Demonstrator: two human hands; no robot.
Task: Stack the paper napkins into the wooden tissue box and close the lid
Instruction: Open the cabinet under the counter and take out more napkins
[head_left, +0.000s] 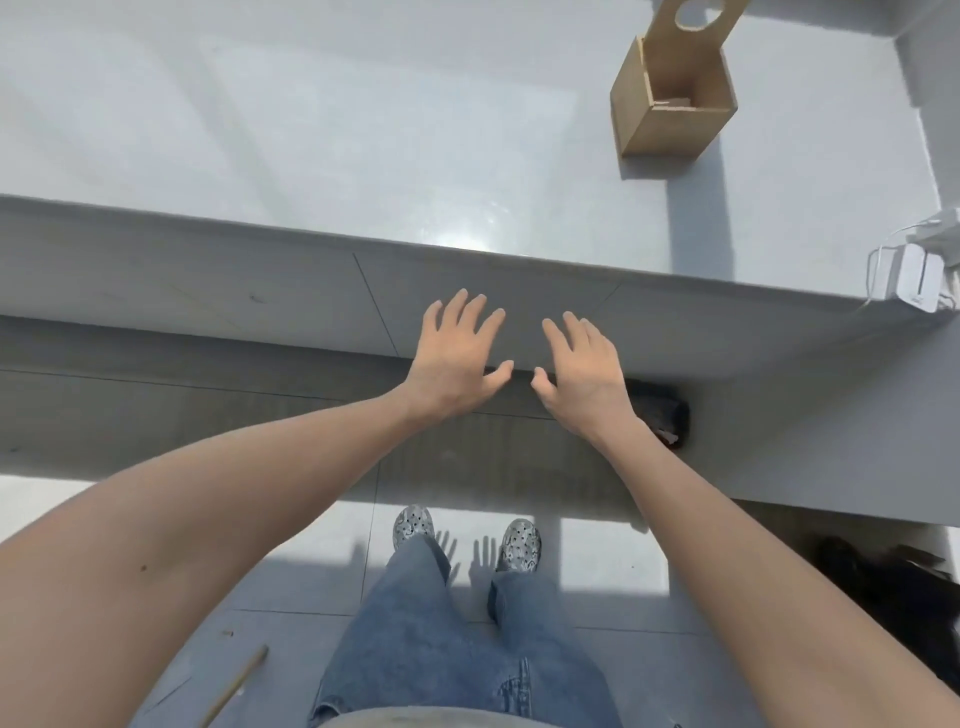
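- left hand (457, 358) spread wide, empty, held below the tabletop (363, 171) edge; right hand (582, 374) beside it, likewise spread and empty
- broad bare tabletop stretches left
- wooden box (670, 111) far right, lid (696, 23) raised; contents unclear
- white charger (914, 278) at the right corner

The open square light-wood tissue box (672, 106) stands on the far right of the pale grey glossy tabletop (311, 135), its round-holed wooden lid (693, 23) tilted up behind it. A white plastic plug block with cables (917, 278) sits at the tabletop's right near corner. The bare left hand (457, 364) and bare right hand (582, 376) hover side by side, apart, before the tabletop's near edge, above the tiled floor (597, 551).
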